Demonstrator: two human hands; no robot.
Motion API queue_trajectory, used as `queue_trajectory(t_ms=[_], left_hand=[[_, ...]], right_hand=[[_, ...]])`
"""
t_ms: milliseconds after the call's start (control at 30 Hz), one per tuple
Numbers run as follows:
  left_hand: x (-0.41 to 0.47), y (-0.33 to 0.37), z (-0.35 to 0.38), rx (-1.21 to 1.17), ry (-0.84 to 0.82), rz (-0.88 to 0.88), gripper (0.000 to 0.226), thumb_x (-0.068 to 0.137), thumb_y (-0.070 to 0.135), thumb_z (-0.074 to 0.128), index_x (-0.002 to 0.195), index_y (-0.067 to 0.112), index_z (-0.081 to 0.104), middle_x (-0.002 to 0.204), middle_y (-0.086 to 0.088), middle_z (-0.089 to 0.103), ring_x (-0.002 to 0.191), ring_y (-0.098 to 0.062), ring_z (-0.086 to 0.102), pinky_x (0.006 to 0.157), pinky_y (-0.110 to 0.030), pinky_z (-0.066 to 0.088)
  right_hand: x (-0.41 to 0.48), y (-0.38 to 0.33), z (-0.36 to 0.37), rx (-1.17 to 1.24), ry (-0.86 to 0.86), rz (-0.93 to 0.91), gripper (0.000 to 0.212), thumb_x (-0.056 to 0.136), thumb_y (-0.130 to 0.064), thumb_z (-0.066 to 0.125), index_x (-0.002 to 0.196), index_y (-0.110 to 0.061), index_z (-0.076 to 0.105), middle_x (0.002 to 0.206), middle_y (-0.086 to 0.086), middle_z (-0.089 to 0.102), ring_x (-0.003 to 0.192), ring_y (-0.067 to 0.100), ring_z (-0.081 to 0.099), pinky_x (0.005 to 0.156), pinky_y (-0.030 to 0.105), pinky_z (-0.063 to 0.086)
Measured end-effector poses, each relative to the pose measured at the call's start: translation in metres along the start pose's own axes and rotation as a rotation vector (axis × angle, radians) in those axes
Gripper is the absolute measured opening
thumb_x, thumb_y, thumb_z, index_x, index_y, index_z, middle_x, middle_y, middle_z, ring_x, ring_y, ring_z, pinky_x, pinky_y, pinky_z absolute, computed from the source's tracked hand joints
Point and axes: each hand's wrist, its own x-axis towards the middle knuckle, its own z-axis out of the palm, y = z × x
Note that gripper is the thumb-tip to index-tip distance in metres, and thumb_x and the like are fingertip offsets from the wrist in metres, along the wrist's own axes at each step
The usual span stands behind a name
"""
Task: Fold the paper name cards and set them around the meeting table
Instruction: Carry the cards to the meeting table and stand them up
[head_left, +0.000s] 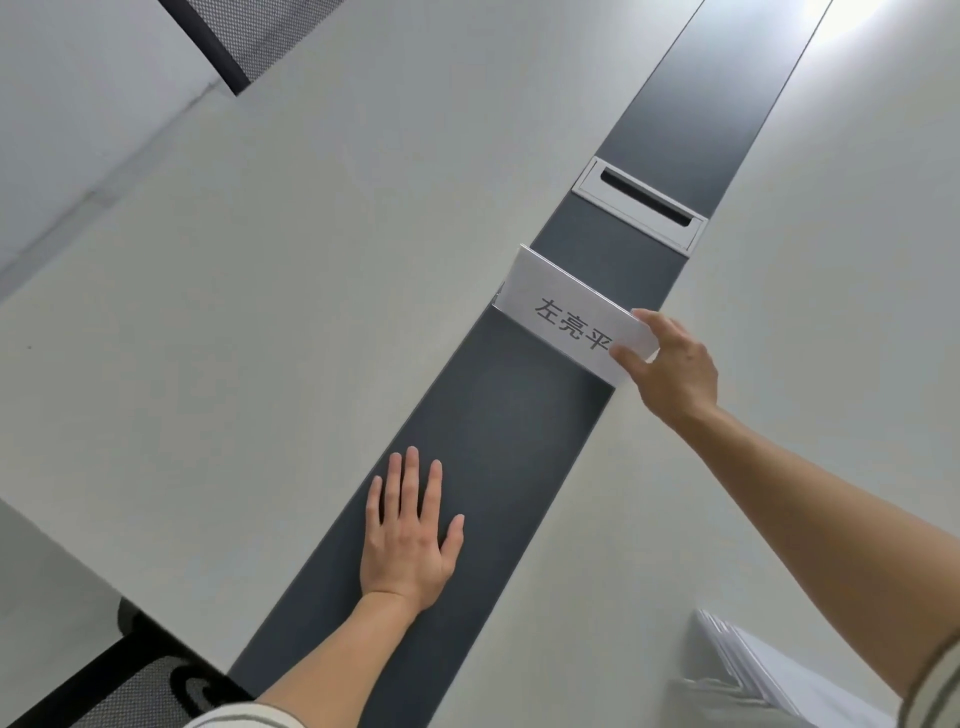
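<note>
Left hand (410, 540) lay flat, palm down, fingers straight and slightly spread, on the dark grey centre strip (498, 415) of the meeting table (260, 312), holding nothing. Right hand (670, 369), reached further out, pinched the near right end of a folded white name card (566, 312) between thumb and fingers.

That card sat ahead of the left hand and just left of the right one, on the strip. Its long axis ran crosswise over the strip, and the face with three dark printed characters was tilted back toward the person.

Beyond the right hand's fingertips, a silver cable hatch (641, 205) was set into the strip. A stack of white sheets (769, 670) lay under the right forearm. Mesh-backed chairs stood far beyond the left hand (244, 36) and beside the left forearm (145, 686).
</note>
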Motion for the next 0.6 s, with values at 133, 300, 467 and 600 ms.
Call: queue_trajectory(t_ms=[133,300,467,600], left_hand=[[0.000,0.000,-0.003,-0.011,-0.022,-0.005,0.068,0.094,0.051,0.024,0.149,0.011,0.027,0.158,-0.018,0.024,0.146,-0.034,0.023,0.117,-0.050,0.018],[-0.001,0.004,-0.007,0.021,-0.069,-0.012,0.071,0.095,0.051,0.009,0.148,0.007,0.027,0.156,-0.021,0.025,0.145,-0.036,0.022,0.118,-0.049,0.011],[0.002,0.035,-0.033,-0.041,-0.125,0.015,0.056,0.096,0.037,0.041,0.146,0.011,0.037,0.157,-0.020,0.026,0.146,-0.035,0.019,0.118,-0.048,0.018],[-0.020,0.097,-0.064,-0.331,-0.167,0.308,0.047,0.096,0.041,0.042,0.135,0.015,0.052,0.144,-0.004,0.048,0.136,-0.019,0.039,0.112,-0.037,0.028]], right_hand=[[-0.020,0.008,-0.017,-0.007,-0.004,0.036,0.066,0.085,-0.041,0.065,0.142,-0.022,0.040,0.139,0.008,0.050,0.129,0.028,0.043,0.098,0.044,0.042],[-0.079,0.043,-0.057,0.079,-0.006,0.084,0.042,0.085,-0.039,0.064,0.124,-0.021,0.061,0.122,0.003,0.066,0.115,0.020,0.060,0.095,0.035,0.045],[-0.166,0.097,-0.096,0.167,-0.015,0.150,0.024,0.082,-0.035,0.069,0.101,-0.022,0.072,0.085,-0.010,0.071,0.082,0.007,0.068,0.088,0.037,0.054],[-0.237,0.148,-0.117,0.178,-0.004,0.196,0.036,0.075,-0.055,0.067,0.100,-0.029,0.071,0.092,-0.013,0.073,0.091,0.004,0.067,0.088,0.038,0.053]])
